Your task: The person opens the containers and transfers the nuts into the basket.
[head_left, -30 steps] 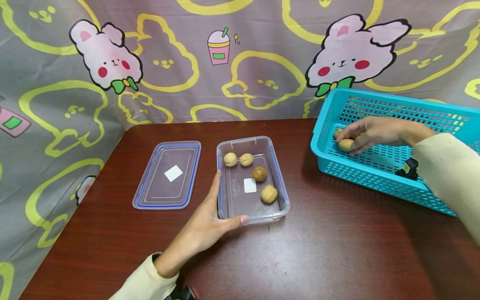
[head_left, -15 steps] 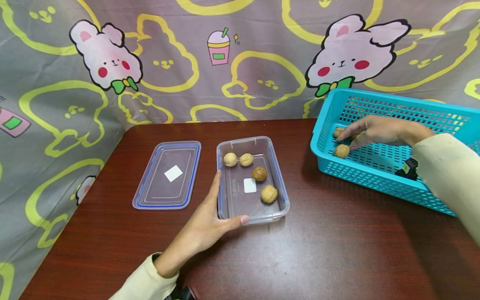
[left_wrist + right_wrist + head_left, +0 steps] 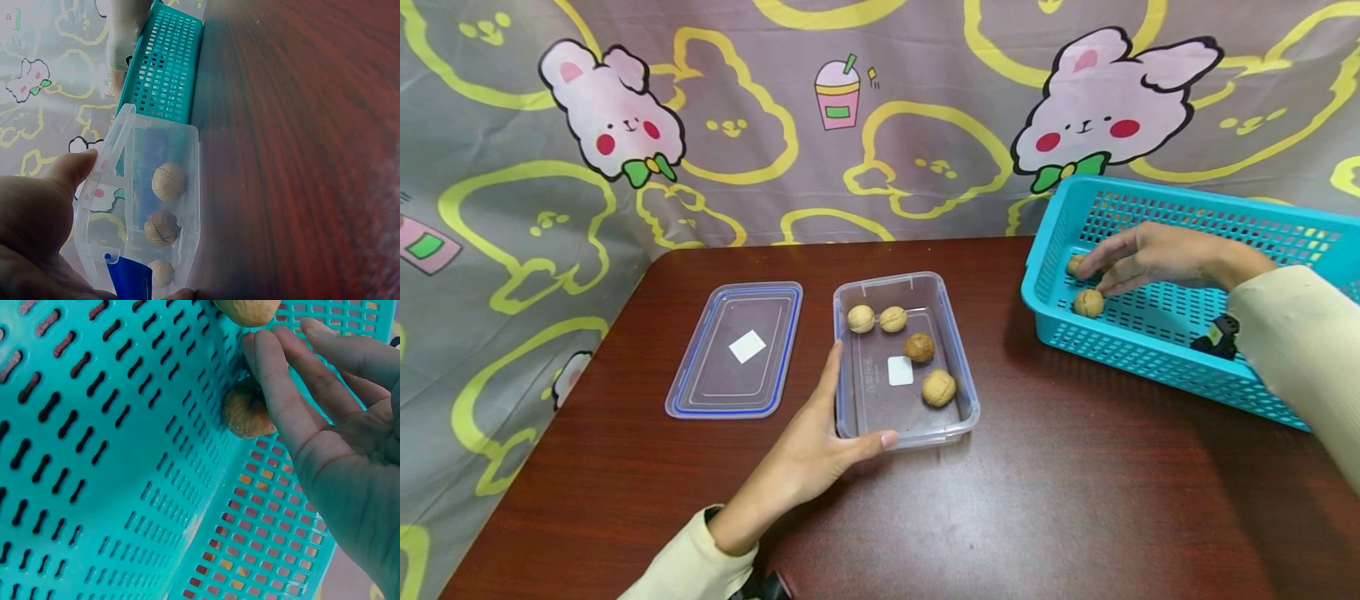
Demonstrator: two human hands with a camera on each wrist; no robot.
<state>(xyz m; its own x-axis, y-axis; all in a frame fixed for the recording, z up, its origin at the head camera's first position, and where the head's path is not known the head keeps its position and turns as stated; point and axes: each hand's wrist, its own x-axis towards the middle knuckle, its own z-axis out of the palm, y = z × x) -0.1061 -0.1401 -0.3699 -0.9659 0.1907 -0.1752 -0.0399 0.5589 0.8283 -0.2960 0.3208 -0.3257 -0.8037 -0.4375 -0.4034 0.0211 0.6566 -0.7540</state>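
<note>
Whether home or studio is unclear: a dark wood-grained table stands screened by bunny-print cloth, far and left

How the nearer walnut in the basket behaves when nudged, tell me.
The nearer walnut will probably roll, being nearly round. Its wrinkled surface looks hard, so it should keep its shape when pinched. The basket has raised sides, likely to stop it.

Sleeves are cream; wrist cameras are black.
</note>
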